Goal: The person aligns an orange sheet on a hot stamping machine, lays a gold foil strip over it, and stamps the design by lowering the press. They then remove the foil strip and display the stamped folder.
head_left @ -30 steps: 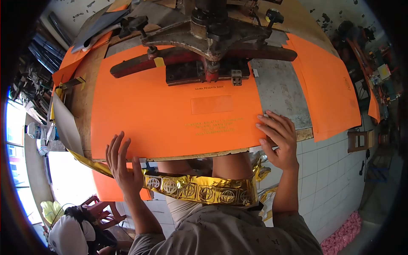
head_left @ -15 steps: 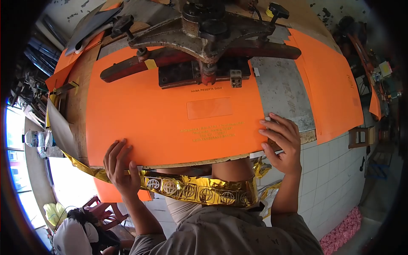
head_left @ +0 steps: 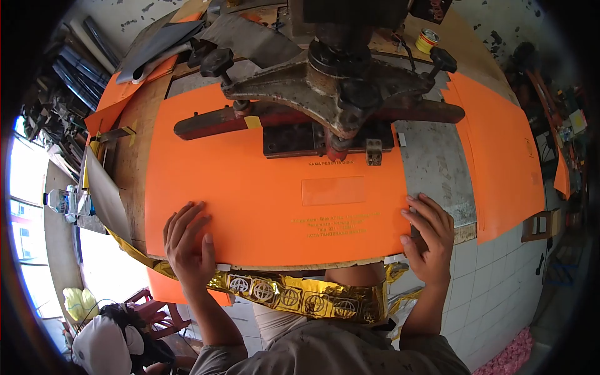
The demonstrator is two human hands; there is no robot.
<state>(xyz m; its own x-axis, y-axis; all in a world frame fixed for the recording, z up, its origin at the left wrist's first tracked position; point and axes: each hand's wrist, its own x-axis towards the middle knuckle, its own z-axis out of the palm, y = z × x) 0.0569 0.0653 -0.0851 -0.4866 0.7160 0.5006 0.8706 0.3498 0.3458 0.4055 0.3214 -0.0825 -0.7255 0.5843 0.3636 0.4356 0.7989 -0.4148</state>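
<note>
A large orange sheet (head_left: 237, 206) lies flat under a heavy metal press head (head_left: 337, 87). Gold lettering and a blank pressed rectangle (head_left: 332, 190) show on it. My left hand (head_left: 189, 247) rests on the sheet's near left part, fingers stretched out and thumb apart. At the near right edge, my right hand (head_left: 430, 237) touches the sheet with slightly bent, spread fingers. A dark block (head_left: 294, 141) sits below the press's red bar (head_left: 206, 123), above the printed heading. Patterned gold foil (head_left: 294, 295) hangs below the table's front edge, over my lap.
More orange sheets (head_left: 500, 162) lie on the right, beyond a grey metal plate (head_left: 437, 169). A small yellow tin (head_left: 427, 40) stands at the back. Grey sheet material (head_left: 159, 50) lies back left. Another person in a white cap (head_left: 103, 347) is low on the left.
The camera view has tilted up, so the press and sheet appear lower. Both hands reach slightly farther onto the sheet. The sheet keeps its place under the press.
</note>
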